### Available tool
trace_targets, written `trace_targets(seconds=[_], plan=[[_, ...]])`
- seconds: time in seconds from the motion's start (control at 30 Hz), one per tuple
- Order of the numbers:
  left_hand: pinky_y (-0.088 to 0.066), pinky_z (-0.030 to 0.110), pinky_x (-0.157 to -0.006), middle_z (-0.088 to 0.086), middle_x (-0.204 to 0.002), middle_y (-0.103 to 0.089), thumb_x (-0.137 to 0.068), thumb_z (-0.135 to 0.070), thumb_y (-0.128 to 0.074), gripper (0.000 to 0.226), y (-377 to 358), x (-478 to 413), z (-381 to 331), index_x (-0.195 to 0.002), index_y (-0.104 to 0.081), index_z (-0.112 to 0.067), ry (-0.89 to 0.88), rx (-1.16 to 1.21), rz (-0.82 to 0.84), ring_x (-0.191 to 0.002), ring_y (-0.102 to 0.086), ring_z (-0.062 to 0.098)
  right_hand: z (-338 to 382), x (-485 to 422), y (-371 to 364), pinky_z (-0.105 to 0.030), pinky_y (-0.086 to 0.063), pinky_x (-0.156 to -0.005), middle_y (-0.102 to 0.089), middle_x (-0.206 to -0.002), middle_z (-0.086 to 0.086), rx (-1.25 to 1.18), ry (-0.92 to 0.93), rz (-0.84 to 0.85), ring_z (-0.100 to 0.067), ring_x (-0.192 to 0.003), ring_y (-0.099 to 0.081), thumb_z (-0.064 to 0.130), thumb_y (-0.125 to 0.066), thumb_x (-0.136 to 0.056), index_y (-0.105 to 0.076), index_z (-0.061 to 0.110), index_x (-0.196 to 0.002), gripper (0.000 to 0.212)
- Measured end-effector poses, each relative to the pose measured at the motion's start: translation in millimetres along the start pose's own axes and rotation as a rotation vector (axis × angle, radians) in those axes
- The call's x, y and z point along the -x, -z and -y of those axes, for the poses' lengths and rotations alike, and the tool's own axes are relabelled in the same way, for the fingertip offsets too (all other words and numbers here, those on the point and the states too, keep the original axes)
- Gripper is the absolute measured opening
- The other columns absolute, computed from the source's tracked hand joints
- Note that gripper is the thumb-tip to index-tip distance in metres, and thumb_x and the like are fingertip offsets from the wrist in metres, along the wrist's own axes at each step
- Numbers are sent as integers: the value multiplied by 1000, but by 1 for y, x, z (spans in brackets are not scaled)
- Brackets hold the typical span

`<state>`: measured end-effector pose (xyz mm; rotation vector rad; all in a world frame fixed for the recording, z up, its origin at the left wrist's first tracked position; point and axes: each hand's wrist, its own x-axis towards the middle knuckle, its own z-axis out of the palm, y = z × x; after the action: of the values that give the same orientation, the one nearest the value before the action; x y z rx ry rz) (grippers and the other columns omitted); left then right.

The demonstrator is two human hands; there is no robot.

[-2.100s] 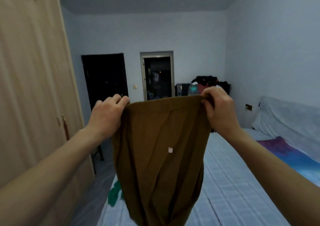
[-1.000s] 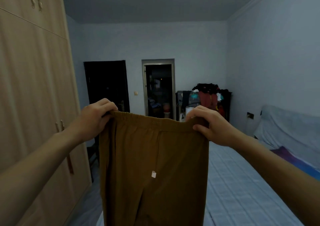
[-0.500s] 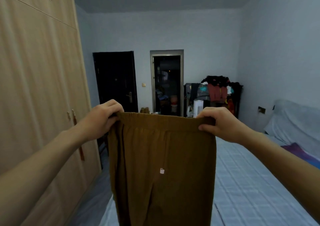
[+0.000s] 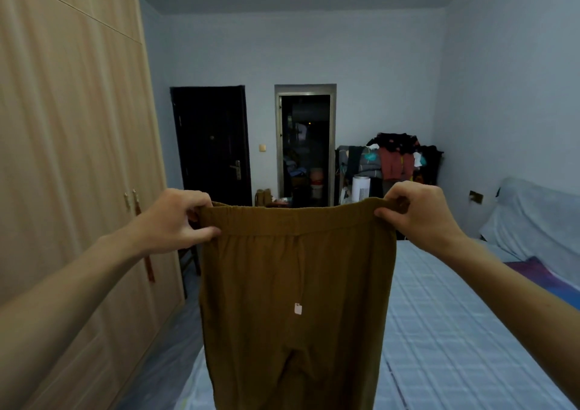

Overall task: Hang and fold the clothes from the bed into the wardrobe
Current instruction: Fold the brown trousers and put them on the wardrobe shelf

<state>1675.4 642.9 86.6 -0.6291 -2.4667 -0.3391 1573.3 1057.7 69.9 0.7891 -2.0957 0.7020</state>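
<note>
A pair of brown trousers (image 4: 295, 299) with an elastic waistband hangs in front of me, spread flat, a small white tag on the front. My left hand (image 4: 174, 219) pinches the waistband's left end and my right hand (image 4: 419, 213) grips its right end. The legs drop below the frame. The bed (image 4: 445, 340) with a pale blue checked cover lies under and to the right of the trousers. The wardrobe (image 4: 72, 164), light wood with its doors closed, fills the left side.
A narrow floor strip (image 4: 163, 362) runs between wardrobe and bed. At the far wall stand a dark door (image 4: 213, 146), an open doorway (image 4: 306, 149) and a rack piled with clothes (image 4: 392, 161). A pillow (image 4: 533, 221) lies at the bed's right.
The waistband has been pulled wider and flatter between my hands, which moved apart and slightly lower. My view has swung a little to the left.
</note>
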Motion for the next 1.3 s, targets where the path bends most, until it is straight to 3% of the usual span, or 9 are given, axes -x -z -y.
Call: trace_targets(seconds=[0.17,0.23,0.33,0.47,0.77,0.9,1.03,1.17,1.3], plan=[[-44,16,-55,-12,-67,-57,-79,-20,-82,25,-15,0,-8,-72,-59,-28,36,-12,-120,-66,-59,9,-3,5,0,-21,-52,-65,-59,-77,8,-29,-18,13,-5,-72,-59,8,-79,-79,-60,18,-83,21],[-50,25,-56,-6,-74,-59,-80,-15,-81,26,-20,-1,-10,-85,-57,-23,95,47,-156,-66,-59,11,-5,5,-1,-14,-46,-62,-58,-79,9,-49,-44,21,-3,-72,-58,6,-77,-80,-57,18,-87,24],[-54,21,-63,-7,-87,-62,-80,-13,-80,38,-24,-3,-12,-109,-56,-23,165,108,-165,-73,-61,7,-7,7,-1,-9,-43,-67,-58,-87,8,-52,-59,45,-1,-77,-57,5,-74,-83,-61,16,-104,27],[-51,31,-68,-7,-87,-61,-84,-6,-75,20,-32,-5,-16,-92,-65,-21,110,46,-159,-80,-58,9,-9,15,-4,-9,-40,-71,-57,-96,5,16,-19,104,1,-82,-52,7,-67,-89,-67,13,-103,15],[-47,24,-65,-7,-80,-60,-91,-9,-67,17,-52,8,-17,-90,-62,-25,226,299,-89,-73,-60,14,-14,36,-8,-12,-50,-64,-61,-86,11,-66,-55,181,-1,-76,-60,10,-61,-94,-61,17,-100,9],[-54,38,-76,4,-89,-66,-91,-15,-69,5,-52,12,-13,-95,-66,-16,345,537,58,-85,-65,25,-22,40,-13,-17,-54,-65,-64,-82,6,-132,-155,224,-3,-74,-62,9,-65,-91,-63,17,-97,10],[-54,33,-78,8,-94,-71,-89,-27,-71,16,-68,9,-8,-98,-69,-14,564,662,182,-91,-70,22,-30,37,-30,-20,-54,-56,-65,-76,2,-180,-315,255,-7,-68,-64,13,-72,-85,-66,19,-86,9],[-56,35,-71,9,-85,-71,-89,-19,-72,11,-106,-17,-12,-88,-69,-9,849,467,-17,-84,-70,23,-28,26,-78,-35,-60,-66,-68,-77,-8,-159,-648,236,-19,-73,-67,13,-72,-82,-67,10,-81,7],[-59,41,-74,9,-77,-70,-85,-21,-72,12,-137,-24,-35,-80,-70,-10,920,366,-153,-77,-69,23,-10,39,-122,-31,-54,-55,-65,-69,-7,-273,-865,139,-21,-69,-66,15,-68,-78,-60,11,-68,14]])
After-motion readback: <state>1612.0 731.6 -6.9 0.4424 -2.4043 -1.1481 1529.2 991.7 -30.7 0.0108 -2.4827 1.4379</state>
